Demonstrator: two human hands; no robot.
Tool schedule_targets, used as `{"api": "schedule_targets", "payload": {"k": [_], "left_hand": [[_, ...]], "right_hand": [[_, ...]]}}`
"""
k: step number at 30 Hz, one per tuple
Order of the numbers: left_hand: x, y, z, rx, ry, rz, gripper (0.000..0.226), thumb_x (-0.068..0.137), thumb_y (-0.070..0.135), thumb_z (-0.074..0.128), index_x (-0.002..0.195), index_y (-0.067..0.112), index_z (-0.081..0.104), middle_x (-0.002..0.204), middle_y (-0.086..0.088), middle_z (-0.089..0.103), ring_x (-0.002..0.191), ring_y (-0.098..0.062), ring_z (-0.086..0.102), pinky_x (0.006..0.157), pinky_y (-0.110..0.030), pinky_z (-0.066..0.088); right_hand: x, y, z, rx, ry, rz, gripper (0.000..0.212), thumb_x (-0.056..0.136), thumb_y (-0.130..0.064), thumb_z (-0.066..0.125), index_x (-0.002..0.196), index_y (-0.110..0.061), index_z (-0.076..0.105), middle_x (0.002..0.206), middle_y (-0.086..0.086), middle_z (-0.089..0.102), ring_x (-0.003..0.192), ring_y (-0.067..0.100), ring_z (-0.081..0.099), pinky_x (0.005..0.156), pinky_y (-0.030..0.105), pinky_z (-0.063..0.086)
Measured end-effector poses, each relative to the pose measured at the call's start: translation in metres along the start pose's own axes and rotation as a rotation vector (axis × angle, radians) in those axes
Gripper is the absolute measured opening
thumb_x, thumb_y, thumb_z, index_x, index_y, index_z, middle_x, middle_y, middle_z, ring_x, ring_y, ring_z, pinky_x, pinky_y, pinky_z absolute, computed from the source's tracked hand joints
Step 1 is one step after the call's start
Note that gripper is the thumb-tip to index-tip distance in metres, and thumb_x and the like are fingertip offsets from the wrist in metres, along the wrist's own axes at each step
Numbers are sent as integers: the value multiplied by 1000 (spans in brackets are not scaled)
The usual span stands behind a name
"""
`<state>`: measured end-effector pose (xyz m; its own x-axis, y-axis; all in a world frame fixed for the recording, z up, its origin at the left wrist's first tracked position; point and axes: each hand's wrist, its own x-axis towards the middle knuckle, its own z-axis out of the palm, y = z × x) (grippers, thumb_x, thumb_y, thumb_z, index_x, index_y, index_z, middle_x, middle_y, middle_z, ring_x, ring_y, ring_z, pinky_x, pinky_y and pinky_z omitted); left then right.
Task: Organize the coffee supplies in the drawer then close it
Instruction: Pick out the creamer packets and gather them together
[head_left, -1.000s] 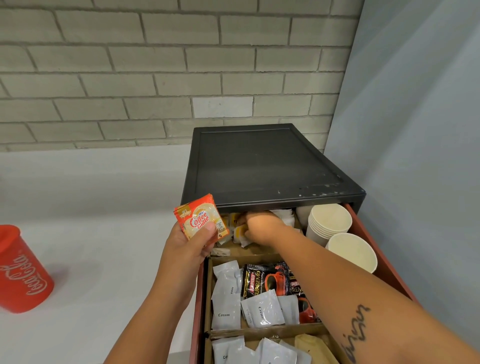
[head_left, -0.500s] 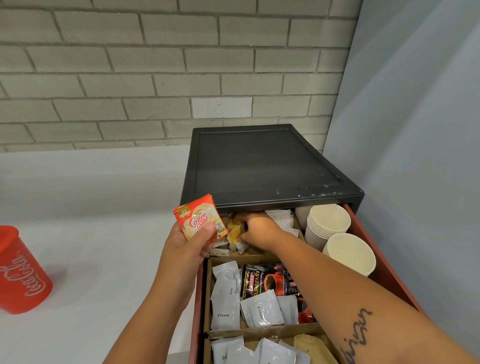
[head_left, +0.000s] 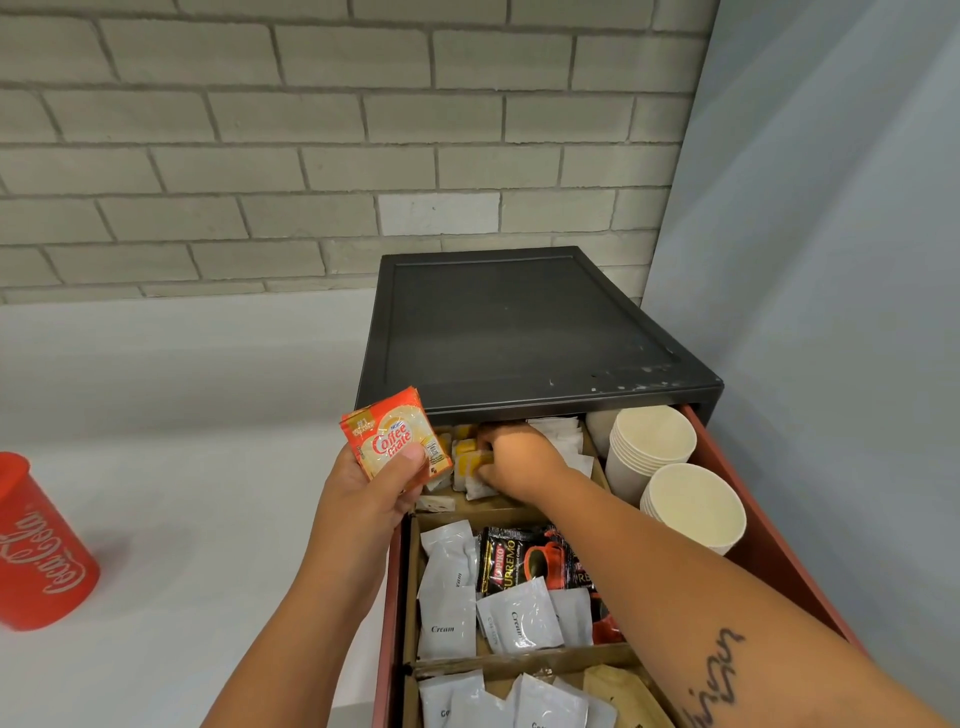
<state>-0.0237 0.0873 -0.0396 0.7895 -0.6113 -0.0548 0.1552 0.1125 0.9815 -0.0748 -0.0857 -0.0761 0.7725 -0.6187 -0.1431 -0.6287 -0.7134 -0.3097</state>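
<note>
Left hand (head_left: 363, 501) gripping creamer sachets (head_left: 394, 440), right hand (head_left: 519, 457) pinching yellow packet (head_left: 469, 464) under black cabinet (head_left: 519, 332), paper cups (head_left: 652, 441) beside

Drawer (head_left: 719, 470) rear, beyond right hand's (head_left: 519, 460) grip: hidden under cabinet (head_left: 524, 322). Its fingertips: mostly buried among yellow sachets (head_left: 467, 460). Coffee-mate sachets (head_left: 389, 441): lower edge behind left hand's (head_left: 363, 499) thumb. Red cup (head_left: 36, 561), far left: cropped.

Left hand (head_left: 363, 499) and right hand (head_left: 519, 460) are both showing bare, forearms too, right to the near frame edge. Right forearm (head_left: 649, 582) is carrying a dark cursive script tattoo (head_left: 714, 670), lettering running along the arm, its near end getting cropped by the frame.
</note>
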Motion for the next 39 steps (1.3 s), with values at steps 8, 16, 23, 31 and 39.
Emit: {"api": "schedule_targets", "payload": {"k": [8, 16, 23, 31, 39], "left_hand": [[-1, 2, 1, -7, 3, 4, 29, 90, 21, 58, 117, 19, 52, 107, -3, 63, 100, -19, 62, 75, -24, 49], [-1, 2, 1, -29, -2, -4, 29, 89, 19, 58, 117, 18, 52, 109, -4, 63, 101, -19, 61, 73, -23, 48], [0, 1, 1, -52, 3, -13, 30, 90, 20, 57, 119, 17, 51, 109, -4, 62, 100, -19, 61, 74, -23, 49], [16, 14, 3, -33, 36, 5, 20, 91, 20, 58, 109, 22, 51, 97, 1, 62, 91, -16, 62, 69, -24, 50], [57, 37, 23, 139, 10, 68, 22, 91, 22, 58, 111, 23, 49, 108, 3, 58, 99, -14, 59, 72, -21, 51]], "right_hand": [[-12, -20, 4, -62, -4, -242, 33, 85, -25, 64, 118, -21, 59, 115, 6, 59, 108, 23, 53, 90, 36, 46], [-3, -35, -1, -64, 22, -61, 17, 93, -15, 50, 100, -6, 62, 70, 3, 47, 76, 20, 51, 71, 30, 45], [2, -33, 0, 13, 39, 104, 20, 92, -17, 53, 102, -4, 63, 81, 7, 51, 80, 21, 53, 72, 28, 45], [-7, -22, -1, 268, -89, -4, 19, 88, -9, 57, 92, -20, 71, 108, 2, 67, 100, 19, 61, 90, 31, 51], [-15, -18, 4, 99, -112, -173, 39, 79, -54, 63, 108, -28, 69, 129, 4, 49, 127, 26, 37, 111, 51, 23]]}}
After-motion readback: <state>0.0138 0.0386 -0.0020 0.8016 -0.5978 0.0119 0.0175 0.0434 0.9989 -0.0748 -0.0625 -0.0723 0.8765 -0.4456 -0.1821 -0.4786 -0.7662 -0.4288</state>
